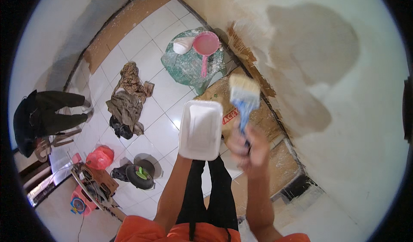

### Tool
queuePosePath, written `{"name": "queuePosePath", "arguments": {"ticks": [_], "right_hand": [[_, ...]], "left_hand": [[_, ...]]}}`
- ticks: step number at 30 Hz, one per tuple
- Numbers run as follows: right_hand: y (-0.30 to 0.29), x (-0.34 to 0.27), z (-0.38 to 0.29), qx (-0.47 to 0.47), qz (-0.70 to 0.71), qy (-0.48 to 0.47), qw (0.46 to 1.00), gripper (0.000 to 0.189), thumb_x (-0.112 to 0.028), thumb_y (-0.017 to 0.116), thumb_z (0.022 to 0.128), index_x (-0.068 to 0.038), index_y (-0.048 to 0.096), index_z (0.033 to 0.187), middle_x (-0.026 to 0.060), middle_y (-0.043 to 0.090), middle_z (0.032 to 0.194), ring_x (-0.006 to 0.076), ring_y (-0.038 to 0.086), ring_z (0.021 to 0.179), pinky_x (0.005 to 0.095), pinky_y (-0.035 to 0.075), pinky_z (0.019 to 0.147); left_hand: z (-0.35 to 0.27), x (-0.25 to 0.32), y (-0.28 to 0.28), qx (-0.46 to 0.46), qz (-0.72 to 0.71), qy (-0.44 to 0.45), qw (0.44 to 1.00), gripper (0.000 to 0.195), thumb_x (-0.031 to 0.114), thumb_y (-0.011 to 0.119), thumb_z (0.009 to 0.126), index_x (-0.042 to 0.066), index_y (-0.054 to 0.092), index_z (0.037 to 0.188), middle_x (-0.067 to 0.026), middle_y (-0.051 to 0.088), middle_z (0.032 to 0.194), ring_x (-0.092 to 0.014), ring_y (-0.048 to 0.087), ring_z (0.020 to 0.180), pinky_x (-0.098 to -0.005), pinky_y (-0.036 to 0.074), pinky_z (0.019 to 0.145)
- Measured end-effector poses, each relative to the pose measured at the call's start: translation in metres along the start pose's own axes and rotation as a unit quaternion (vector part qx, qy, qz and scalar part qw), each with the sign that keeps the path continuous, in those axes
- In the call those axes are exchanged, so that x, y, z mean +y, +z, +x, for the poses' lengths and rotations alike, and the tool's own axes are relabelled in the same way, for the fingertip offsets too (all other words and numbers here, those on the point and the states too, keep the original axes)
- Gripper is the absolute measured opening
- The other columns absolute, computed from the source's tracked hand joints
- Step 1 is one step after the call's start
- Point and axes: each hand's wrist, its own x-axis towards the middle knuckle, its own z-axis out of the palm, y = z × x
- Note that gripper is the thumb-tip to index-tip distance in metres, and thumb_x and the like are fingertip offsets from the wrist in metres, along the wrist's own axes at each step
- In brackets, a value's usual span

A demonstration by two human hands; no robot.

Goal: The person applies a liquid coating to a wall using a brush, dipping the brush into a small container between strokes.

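My right hand [255, 151] is closed around the blue handle of a wide paintbrush [246, 95]. The brush points away from me, its pale bristles toward the wall, and it looks slightly blurred. A shallow white foam tray [200, 130] rests on my left hand, which is hidden beneath it; only my left forearm [174, 184] shows. The tray's inside looks white, and I cannot tell whether paint is in it. To the right, the wall [348, 151] has large damp-looking darker patches [317, 45] and bare brown stretches low down.
A pink dipper [206, 43] and a white container [183, 45] sit on a green plastic sheet [180, 66]. Cardboard [271, 129] lines the wall's foot. Crumpled cloths [127, 103], a dark bucket [140, 176] and a red plastic bag [100, 157] lie leftward. A person [55, 113] stands far left.
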Motion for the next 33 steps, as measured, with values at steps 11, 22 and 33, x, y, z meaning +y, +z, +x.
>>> {"name": "queuePosePath", "arguments": {"ticks": [11,22,33], "right_hand": [[-0.012,0.054,-0.021,0.118,0.042,0.089,0.988,0.028,-0.022,0.045,0.101,-0.002,0.047,0.12,0.0002,0.043,0.075,0.0029,0.032,0.046,0.0162,0.026,0.035],[-0.03,0.03,-0.007,0.118,0.06,0.057,0.99,0.022,-0.016,0.047,0.1,-0.001,0.049,0.115,0.0001,0.043,0.075,0.0038,0.034,0.046,0.0179,0.028,0.036],[-0.03,0.037,-0.012,0.099,0.066,0.086,0.989,0.015,-0.023,0.047,0.102,-0.008,0.045,0.107,-0.0019,0.042,0.074,0.0059,0.032,0.046,0.019,0.026,0.037]], "left_hand": [[0.034,-0.053,-0.033,0.071,0.043,-0.039,0.996,0.077,0.054,0.052,0.091,0.007,0.028,0.148,-0.02,0.036,0.145,-0.043,0.05,0.115,-0.0643,0.048,0.087],[0.031,-0.08,-0.042,0.087,0.053,-0.056,0.993,0.076,0.055,0.05,0.092,0.008,0.029,0.147,-0.0193,0.039,0.143,-0.041,0.052,0.115,-0.0618,0.049,0.087],[0.069,-0.066,-0.003,0.061,0.062,-0.047,0.995,0.074,0.055,0.049,0.092,0.008,0.031,0.146,-0.0187,0.042,0.142,-0.039,0.054,0.114,-0.0592,0.051,0.086]]}}
